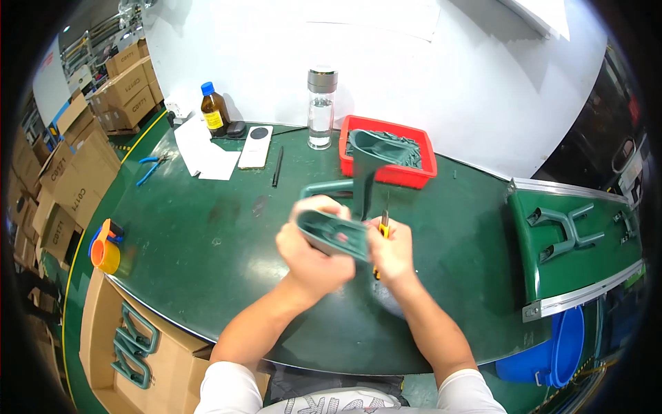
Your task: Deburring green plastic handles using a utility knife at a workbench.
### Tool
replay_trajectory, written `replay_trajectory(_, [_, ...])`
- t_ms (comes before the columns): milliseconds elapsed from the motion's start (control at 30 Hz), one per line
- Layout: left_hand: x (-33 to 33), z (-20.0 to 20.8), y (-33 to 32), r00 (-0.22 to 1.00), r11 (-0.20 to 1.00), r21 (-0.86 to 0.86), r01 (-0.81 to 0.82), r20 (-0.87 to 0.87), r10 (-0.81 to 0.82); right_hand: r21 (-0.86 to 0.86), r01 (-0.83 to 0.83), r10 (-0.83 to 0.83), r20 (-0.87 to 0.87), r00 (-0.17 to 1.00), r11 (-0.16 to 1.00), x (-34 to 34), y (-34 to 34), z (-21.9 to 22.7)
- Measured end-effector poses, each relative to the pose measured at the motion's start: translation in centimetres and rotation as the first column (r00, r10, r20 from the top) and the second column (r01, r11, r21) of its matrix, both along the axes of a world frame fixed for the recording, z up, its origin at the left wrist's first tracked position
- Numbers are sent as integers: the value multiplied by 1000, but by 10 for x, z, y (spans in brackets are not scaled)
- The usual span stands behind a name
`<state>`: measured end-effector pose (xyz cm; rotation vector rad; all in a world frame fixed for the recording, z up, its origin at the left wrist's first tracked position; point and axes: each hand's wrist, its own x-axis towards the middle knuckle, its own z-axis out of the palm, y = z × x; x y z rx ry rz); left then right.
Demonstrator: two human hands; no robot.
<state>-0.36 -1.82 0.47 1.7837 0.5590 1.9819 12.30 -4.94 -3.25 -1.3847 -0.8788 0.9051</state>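
Note:
My left hand (314, 255) is wrapped around a hollow dark green plastic part (334, 233), its wide open end tilted up. In my right hand (393, 252) is a yellow and black utility knife (384, 228), blade pointing away from me. The right fingers also touch the edge of the green part, slightly blurred. Just beyond the hands rises another flared green end (379, 148), with a green bar (327, 188) beside it. Whether these join the held part is hidden by my hands.
A red bin (429, 172) of green scraps stands behind, beside a glass bottle (321, 110). Blue-handled pliers (148, 169) and an orange tape roll (105, 255) lie left. A carton (96, 331) holds green parts; a green panel (531, 269) at right carries more.

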Motion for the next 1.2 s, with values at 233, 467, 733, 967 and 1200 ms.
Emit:
replay_trajectory(233, [-18, 6, 37, 861, 870, -427, 247, 509, 6, 597, -446, -231, 735, 638, 667, -20, -46, 28])
replay_trajectory(467, [-33, 22, 35, 755, 501, -582, 640, 599, -268, 499, 188, -402, 366, 839, 846, 40, 5, 77])
replay_trajectory(733, [-25, 23, 28, 651, 351, -552, 757, 591, -476, 189, -138, 28, 490, 871, 972, 19, -13, 38])
replay_trajectory(967, [-20, 15, 41, 904, 995, 11, 101, -419, -87, 167, -210, 230, -106, 967, 963, 15, -25, 39])
replay_trajectory(1200, [-14, -4, 57, 938, 880, 452, 145, -345, 22, 76, -537, 542, -118, 832, 840, 12, -46, 68])
